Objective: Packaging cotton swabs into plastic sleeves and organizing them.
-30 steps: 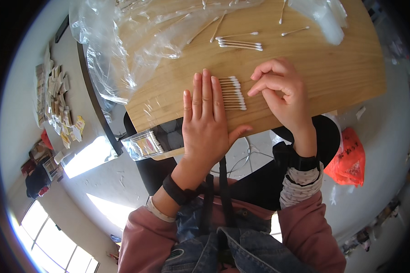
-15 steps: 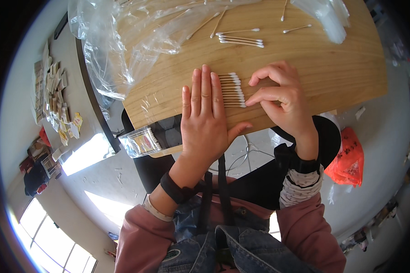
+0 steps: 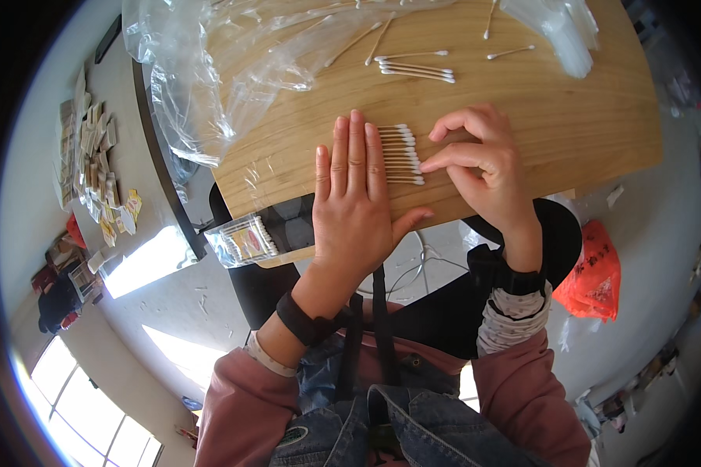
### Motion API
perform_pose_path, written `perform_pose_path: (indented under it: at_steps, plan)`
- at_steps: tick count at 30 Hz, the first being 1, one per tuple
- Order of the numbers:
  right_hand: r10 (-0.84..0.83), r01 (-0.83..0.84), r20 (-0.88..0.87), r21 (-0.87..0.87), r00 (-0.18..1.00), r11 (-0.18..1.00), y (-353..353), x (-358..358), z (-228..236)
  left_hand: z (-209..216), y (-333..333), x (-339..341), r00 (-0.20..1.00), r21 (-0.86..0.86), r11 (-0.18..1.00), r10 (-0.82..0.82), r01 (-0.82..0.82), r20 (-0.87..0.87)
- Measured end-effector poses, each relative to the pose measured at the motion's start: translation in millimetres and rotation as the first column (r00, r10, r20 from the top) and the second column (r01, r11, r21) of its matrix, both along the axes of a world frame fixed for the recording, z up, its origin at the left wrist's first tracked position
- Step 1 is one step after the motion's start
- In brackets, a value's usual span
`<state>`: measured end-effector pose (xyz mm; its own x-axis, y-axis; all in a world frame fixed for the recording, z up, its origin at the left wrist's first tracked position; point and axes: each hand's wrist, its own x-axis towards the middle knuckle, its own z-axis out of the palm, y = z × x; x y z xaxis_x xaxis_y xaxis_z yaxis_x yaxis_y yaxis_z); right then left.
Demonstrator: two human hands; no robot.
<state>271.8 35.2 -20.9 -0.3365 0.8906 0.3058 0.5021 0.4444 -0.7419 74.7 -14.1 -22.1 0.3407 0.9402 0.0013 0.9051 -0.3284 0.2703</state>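
Note:
A row of cotton swabs (image 3: 401,156) lies side by side on the wooden table (image 3: 553,124), white tips to the right. My left hand (image 3: 353,202) rests flat over their left part, fingers stretched forward, and hides the other ends. At the right, my right hand (image 3: 491,159) has its fingers bent and apart, with nothing held. One fingertip of it touches or nearly touches the tips in the lower part of the row. Farther back lies a small group of swabs (image 3: 417,71). A clear pack of cotton swabs (image 3: 248,240) sits at the table's near left edge.
Crumpled clear plastic (image 3: 183,86) covers the table's far left, with loose swabs beside it. Clear plastic sleeves (image 3: 557,35) lie at the far right. A red plastic bag (image 3: 593,272) is on the floor to the right. Another table (image 3: 125,148) at the left carries piled packs.
My right fingertip has moved slightly up along the swab tips. The left hand stays flat on the row. The whole view has shifted a little.

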Motion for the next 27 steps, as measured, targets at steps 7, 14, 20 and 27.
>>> perform_pose_path:
  at_steps: [7, 14, 20, 27]
  plan:
    - [-0.030, 0.030, -0.025, -0.002, 0.999, 1.000, 0.3, -1.5, 0.2, -0.1, -0.3, 0.2, 1.000, -0.005, 1.000, 0.000, 0.000, 0.015]
    - [-0.044, 0.043, 0.006, 0.019, 0.999, 0.999, 2.2, -5.3, 0.1, -0.1, -0.4, -0.1, 1.000, 0.000, 1.000, 0.000, 0.000, 0.011]
    - [-0.100, 0.096, -0.076, -0.043, 0.992, 0.994, 3.8, -7.7, -4.3, -1.0, -0.1, -0.3, 1.000, 0.007, 1.000, 0.000, 0.000, 0.019]
    - [-0.064, 0.065, -0.009, 0.036, 0.998, 0.997, 5.8, -9.8, -2.5, -0.6, -0.6, -1.2, 1.000, 0.014, 1.000, 0.001, -0.001, 0.028]
